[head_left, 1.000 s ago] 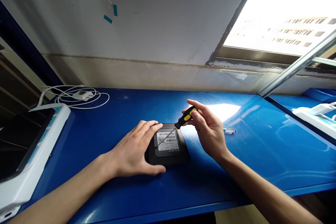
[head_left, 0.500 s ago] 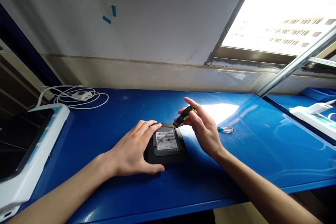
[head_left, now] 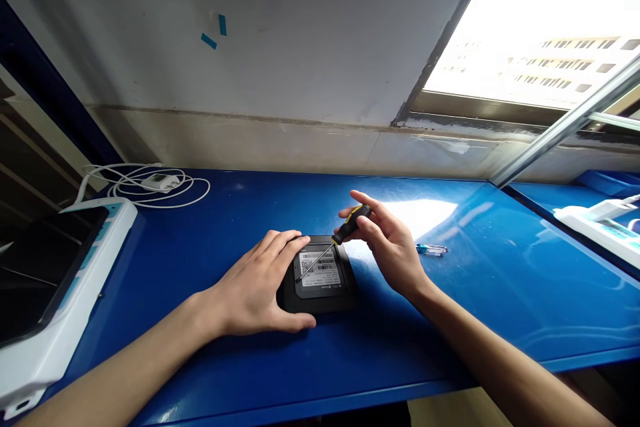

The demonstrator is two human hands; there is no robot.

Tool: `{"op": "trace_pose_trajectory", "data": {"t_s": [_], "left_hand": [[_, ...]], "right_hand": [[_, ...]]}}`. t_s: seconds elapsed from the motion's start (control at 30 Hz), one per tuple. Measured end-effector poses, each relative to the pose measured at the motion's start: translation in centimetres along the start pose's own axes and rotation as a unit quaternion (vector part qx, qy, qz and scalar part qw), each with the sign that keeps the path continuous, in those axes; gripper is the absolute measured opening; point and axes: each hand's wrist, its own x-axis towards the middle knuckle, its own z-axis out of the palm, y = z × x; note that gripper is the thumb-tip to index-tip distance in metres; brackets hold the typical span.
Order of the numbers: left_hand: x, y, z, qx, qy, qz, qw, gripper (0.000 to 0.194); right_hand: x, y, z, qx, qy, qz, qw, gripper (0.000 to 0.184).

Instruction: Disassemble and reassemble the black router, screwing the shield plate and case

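Observation:
A small black box with a white barcode label lies on the blue table. My left hand rests on the box's left side, fingers laid flat over its edge and thumb along its front. My right hand pinches the black and yellow handle of a screwdriver. The thin shaft slants down to the left, and its tip touches the box top near the label's lower left corner.
A second small screwdriver with a clear blue handle lies right of my right hand. A white charger with coiled cable sits at the back left. A white device with a dark screen fills the left edge. A white power strip lies far right.
My right hand has shifted its fingers on the screwdriver handle, which has turned slightly. The tip stays at the same spot on the box. My left hand has not moved.

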Motion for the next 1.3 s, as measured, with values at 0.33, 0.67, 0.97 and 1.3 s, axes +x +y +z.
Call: {"op": "trace_pose_trajectory", "data": {"t_s": [0.33, 0.67, 0.97, 1.3], "left_hand": [[-0.2, -0.1, -0.1, -0.003, 0.006, 0.003, 1.000, 0.104], [-0.3, -0.4, 0.1, -0.009, 0.014, 0.013, 1.000, 0.104], [-0.2, -0.9, -0.4, -0.014, 0.008, 0.010, 1.000, 0.104], [-0.3, -1.0, -0.7, -0.024, 0.004, 0.004, 1.000, 0.108]], "right_hand": [[-0.1, -0.1, 0.3, 0.008, -0.014, 0.015, 1.000, 0.053], [1.4, 0.5, -1.4, -0.029, 0.115, 0.031, 0.992, 0.053], [1.9, 1.0, -3.3, -0.427, -0.003, 0.014, 0.904, 0.041], [1.9, 2.3, -3.2, -0.532, -0.043, 0.012, 0.846, 0.038]]}}
